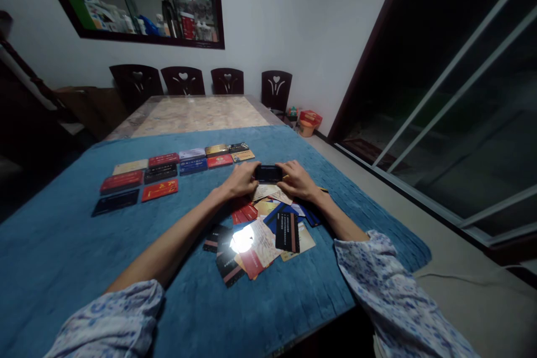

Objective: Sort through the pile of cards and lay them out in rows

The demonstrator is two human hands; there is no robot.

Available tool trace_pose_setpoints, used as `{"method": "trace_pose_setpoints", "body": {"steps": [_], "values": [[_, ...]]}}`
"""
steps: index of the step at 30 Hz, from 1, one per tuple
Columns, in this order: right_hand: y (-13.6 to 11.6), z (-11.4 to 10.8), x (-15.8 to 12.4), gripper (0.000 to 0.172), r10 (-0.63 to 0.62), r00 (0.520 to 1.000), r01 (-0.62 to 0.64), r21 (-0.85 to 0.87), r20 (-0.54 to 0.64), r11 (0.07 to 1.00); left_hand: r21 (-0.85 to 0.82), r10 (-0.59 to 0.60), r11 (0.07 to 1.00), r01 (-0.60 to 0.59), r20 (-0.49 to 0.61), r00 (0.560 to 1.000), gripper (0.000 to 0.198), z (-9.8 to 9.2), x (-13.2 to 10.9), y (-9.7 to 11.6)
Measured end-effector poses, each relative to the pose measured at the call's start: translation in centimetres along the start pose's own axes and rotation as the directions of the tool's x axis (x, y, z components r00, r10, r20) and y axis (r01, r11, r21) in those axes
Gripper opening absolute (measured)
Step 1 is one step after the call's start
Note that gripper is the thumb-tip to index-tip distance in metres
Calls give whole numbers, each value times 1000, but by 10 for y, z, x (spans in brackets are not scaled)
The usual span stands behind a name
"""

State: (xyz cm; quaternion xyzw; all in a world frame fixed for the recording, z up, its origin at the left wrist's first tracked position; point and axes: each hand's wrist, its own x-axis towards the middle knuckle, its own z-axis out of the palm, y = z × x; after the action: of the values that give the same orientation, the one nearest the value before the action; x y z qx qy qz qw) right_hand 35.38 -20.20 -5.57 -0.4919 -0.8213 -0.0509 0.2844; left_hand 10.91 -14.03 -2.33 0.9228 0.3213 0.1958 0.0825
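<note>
Between my two hands is a black card [268, 174], perhaps a small stack of them; its thickness is hard to make out. My left hand [243, 178] grips its left end with thumb and fingers. On the right end, my right hand [298, 179] does the same. Just below the hands lies a loose, overlapping pile of cards [265, 238], red, blue, black and cream, some face down with stripes. A bright glare covers part of it. To the left, cards sorted in neat stacks stand in rows, among them a red stack [121, 182] and a blue stack [193, 166].
A blue cloth [201, 313] covers the near part of the long table, with the bare marbled tabletop [201, 112] beyond. Several dark chairs [183, 80] line the far side. An orange bucket [307, 126] stands on the floor by the wall. Glass sliding doors [453, 123] are at the right.
</note>
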Motion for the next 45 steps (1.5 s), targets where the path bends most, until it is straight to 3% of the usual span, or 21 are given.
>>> {"method": "trace_pose_setpoints", "body": {"steps": [5,13,31,45], "values": [[0,1,-1,57,-11,1000,11,-26,-12,1000,41,-2,999,0,37,999,59,-3,0,3],[1,-1,-1,54,-14,999,14,-9,-34,1000,43,30,999,-30,-2,1000,54,-1,0,-1],[4,-1,0,48,11,1000,-11,48,-4,999,72,0,997,-7,102,995,34,-5,-1,1],[-4,-2,3,44,-21,999,20,67,24,998,69,-28,997,20,116,993,40,-11,-11,3]]}}
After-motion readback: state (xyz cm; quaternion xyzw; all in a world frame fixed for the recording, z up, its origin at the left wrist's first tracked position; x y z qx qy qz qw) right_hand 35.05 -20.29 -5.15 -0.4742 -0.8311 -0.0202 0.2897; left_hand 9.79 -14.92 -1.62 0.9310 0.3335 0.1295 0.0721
